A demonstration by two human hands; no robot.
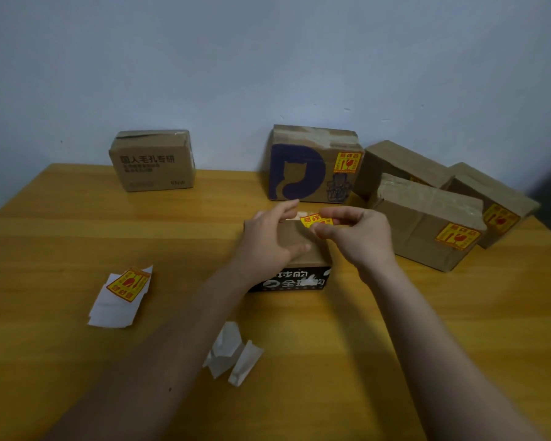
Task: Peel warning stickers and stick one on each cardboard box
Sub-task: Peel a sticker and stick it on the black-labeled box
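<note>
— Sticker (314,219) first: where are you holding it?
— You are pinching it in your right hand (355,235), thumb and fingers pressed on its right part, over the far edge of the near box (296,249) at the table (61,233) centre.
— And your left hand (268,237)?
— You are resting it half spread on that box's top, fingertips touching the sticker's left edge.
— Other boxes?
— Four are sitting far right, three showing stickers; one is standing far left. Spare stickers (126,286) are lying near left, peeled backings (233,354) near centre.
</note>
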